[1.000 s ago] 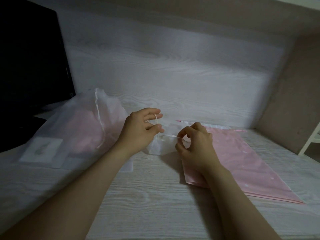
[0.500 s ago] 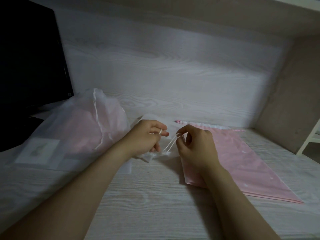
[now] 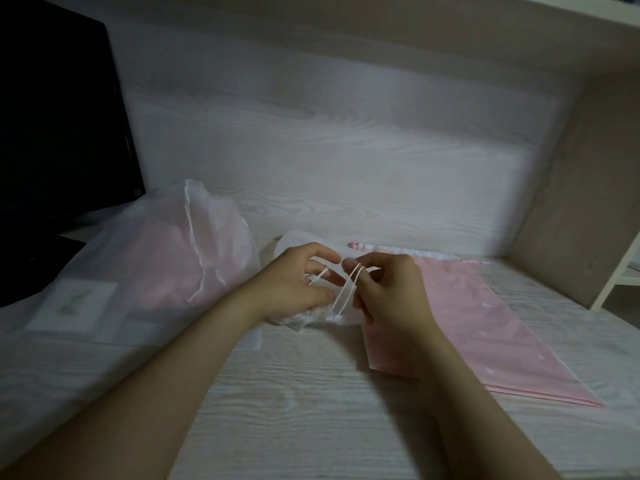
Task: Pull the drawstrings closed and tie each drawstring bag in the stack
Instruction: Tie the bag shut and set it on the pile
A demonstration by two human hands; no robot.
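Note:
A small white drawstring bag (image 3: 302, 320) lies bunched on the desk between my hands. My left hand (image 3: 298, 289) grips its gathered neck, with one white string looped over a finger. My right hand (image 3: 384, 292) pinches the other white drawstring (image 3: 346, 289), which runs taut from its fingers down to the bag's mouth. A flat stack of pink drawstring bags (image 3: 485, 323) lies to the right, partly under my right hand and forearm.
A large translucent white bag (image 3: 149, 265) holding pink bags sits at the left. A black monitor (image 3: 59, 150) stands behind it. The desk (image 3: 311, 410) ends at a back panel and a beige side wall (image 3: 581, 202) on the right.
My hands have drawn closer together and lifted the strings. The white bag has been gathered into a smaller bunch under my left hand.

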